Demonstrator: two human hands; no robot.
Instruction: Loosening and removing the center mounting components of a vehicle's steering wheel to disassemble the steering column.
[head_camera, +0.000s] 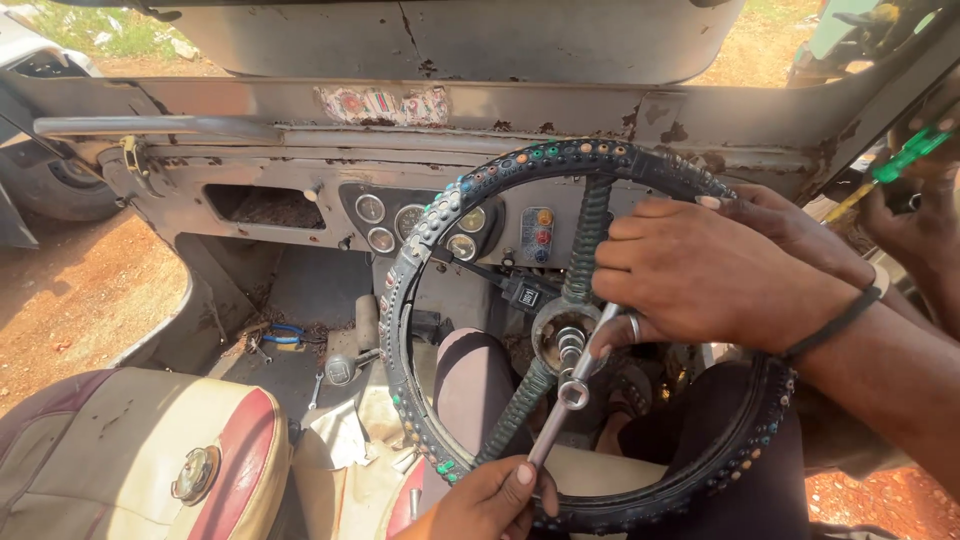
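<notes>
**Hands Work a Wrench at the Hub of a Worn Steering Wheel**

Inside a stripped, rust-flecked vehicle cab, a person bears on the centre of a beaded steering wheel (470, 190) with both hands. The right hand (700, 275), a dark band at its wrist, is curled closed over the upper end of a metal socket wrench (570, 395) just beside the open hub (565, 335), where a threaded shaft stands exposed. The left hand (495, 500) pinches the tool's lower end near the bottom of the rim, so the wrench runs diagonally between the 2 hands and across the hub. A second person's hand (915, 215), at the right edge, holds a green-handled screwdriver (895, 165), well apart from the wheel. Gauges (385, 222) sit in the dashboard beyond, and a cream-and-maroon seat (140, 450) fills the lower left. The risk, judged from the angle: the long tool could slip off the fitting under load, knocking knuckles against a spoke or rounding the nut.
</notes>
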